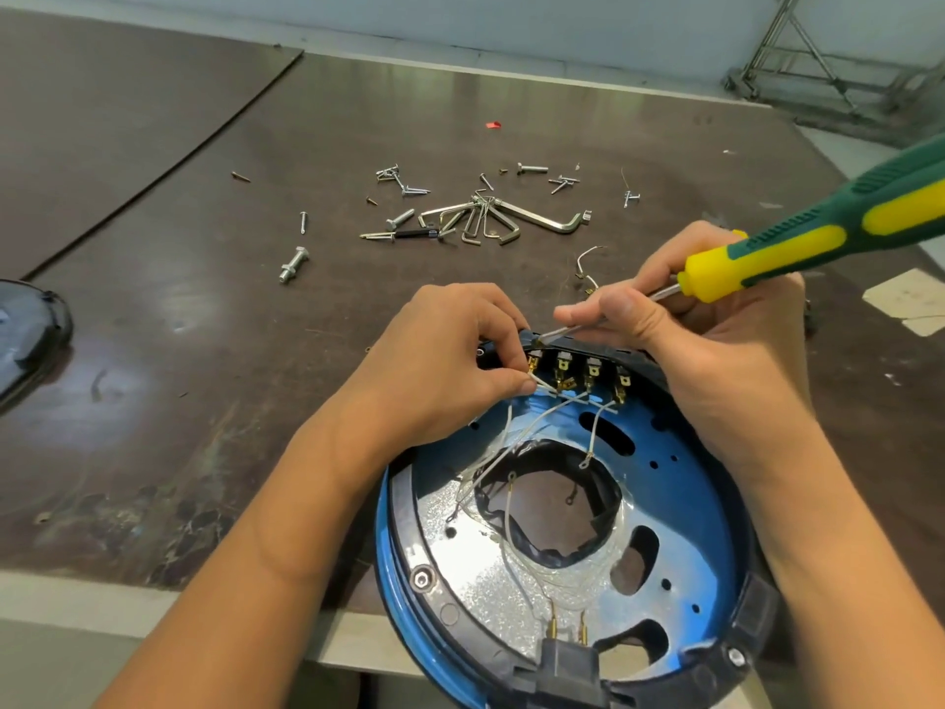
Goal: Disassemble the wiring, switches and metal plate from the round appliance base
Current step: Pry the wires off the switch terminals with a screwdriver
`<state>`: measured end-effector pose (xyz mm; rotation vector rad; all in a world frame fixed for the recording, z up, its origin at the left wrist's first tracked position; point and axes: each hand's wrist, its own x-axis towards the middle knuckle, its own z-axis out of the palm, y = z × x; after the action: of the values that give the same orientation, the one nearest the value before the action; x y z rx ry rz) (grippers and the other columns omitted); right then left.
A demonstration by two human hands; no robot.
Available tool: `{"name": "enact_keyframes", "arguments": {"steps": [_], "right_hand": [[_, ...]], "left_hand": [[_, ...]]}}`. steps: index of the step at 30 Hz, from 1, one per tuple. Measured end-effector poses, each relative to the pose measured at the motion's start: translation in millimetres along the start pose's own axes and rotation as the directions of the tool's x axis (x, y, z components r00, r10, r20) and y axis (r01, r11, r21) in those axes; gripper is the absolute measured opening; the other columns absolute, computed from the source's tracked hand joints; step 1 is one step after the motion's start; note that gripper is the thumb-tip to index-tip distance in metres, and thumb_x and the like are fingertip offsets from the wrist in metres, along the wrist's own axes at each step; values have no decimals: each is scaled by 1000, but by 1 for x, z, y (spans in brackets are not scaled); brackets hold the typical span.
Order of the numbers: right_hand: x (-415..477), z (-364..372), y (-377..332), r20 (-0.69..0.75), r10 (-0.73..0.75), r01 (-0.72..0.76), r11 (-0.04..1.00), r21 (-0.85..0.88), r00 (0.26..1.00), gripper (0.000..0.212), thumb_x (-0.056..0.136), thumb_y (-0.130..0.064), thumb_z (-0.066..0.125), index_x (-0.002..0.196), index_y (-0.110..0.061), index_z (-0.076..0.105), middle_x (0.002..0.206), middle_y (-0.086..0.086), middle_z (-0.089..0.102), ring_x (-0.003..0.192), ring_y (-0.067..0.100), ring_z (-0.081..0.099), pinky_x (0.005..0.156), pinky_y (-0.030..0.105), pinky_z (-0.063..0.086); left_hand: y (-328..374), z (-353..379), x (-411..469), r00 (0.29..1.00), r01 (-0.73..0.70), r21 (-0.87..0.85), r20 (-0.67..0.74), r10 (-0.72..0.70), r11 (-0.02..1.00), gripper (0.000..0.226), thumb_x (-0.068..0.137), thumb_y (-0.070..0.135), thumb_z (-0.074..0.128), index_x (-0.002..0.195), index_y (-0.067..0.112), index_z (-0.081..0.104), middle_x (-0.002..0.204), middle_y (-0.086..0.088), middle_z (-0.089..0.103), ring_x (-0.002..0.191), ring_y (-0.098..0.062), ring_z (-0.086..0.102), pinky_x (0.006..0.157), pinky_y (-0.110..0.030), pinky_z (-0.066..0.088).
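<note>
Dark worn table (358, 120), scattered screws (404, 189)

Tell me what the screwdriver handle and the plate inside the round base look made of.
Screwdriver handle: probably moulded plastic with a rubbery grip, green and yellow, matte, ribbed grooves. Plate: apparently sheet metal, mirror-shiny where bare, with punched holes; blue areas could be paint or reflection.

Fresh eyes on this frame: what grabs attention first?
The green-and-yellow screwdriver, gripped in the right hand at upper right, has its tip at the row of switches on the far rim of the round blue base. The left hand pinches a white wire at the leftmost switch. Beyond the hands, loose screws and a set of hex keys lie scattered on the dark table.
</note>
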<state>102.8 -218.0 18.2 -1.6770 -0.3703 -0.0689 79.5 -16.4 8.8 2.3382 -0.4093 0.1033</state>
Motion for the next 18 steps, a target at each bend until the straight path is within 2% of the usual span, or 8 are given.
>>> {"name": "enact_keyframes", "arguments": {"steps": [1,2,3,7,10,13,16,18], "right_hand": [[-1,0,2,14,-44,44,999,2,999,44,72,-14,95,95,4,62,78,17,76,81,27,79,73,37,65],[-5,0,0,35,-118,118,993,18,992,24,83,-4,84,90,-2,61,81,19,76,84,30,79,74,40,65],[-10,-1,0,41,-170,169,985,25,985,18,90,2,75,87,-7,60,83,21,75,87,32,79,75,43,65],[-16,-1,-2,62,-193,192,981,20,979,18,92,7,70,86,-5,58,82,23,74,88,32,79,76,48,65],[-14,-1,-5,92,-252,258,964,-67,963,14,92,4,72,87,-1,60,82,23,73,87,31,79,75,52,64],[-15,-1,-7,120,-316,333,929,-163,941,16,89,0,78,84,2,63,81,23,73,81,38,76,68,54,61],[-11,0,-8,127,-303,324,922,-212,945,17,90,-4,79,82,-4,63,78,24,70,78,43,73,65,57,59],[-8,2,-10,108,-243,258,955,-150,964,18,90,-4,77,82,-10,62,77,24,71,80,39,76,68,54,63]], "left_hand": [[0,0,0,1000,-1,0,-1,1,1000,10,75,32,83,69,28,76,103,20,64,95,2,59,88,-36,50],[0,0,0,1000,-1,0,-2,1,1000,10,75,32,83,69,28,76,103,20,64,95,2,59,88,-36,51],[0,0,0,1000,-1,2,-3,1,1000,10,75,33,83,69,28,76,103,20,64,95,2,59,88,-35,51],[0,0,0,1000,-2,14,-10,3,1000,11,74,34,83,68,29,75,102,20,64,95,2,59,88,-36,50],[0,0,1,1000,-2,17,-6,2,1000,12,74,33,84,68,29,75,101,20,64,94,1,60,88,-37,50],[1,-1,1,1000,-2,22,-1,2,1000,13,74,33,84,67,30,74,101,21,64,94,0,60,89,-38,50],[2,-1,1,1000,-7,36,1,7,999,13,74,34,84,67,29,74,100,22,63,94,0,59,89,-38,49],[1,-1,2,1000,-11,41,1,11,999,13,74,34,84,66,30,74,100,22,63,95,0,60,90,-38,49]]}}
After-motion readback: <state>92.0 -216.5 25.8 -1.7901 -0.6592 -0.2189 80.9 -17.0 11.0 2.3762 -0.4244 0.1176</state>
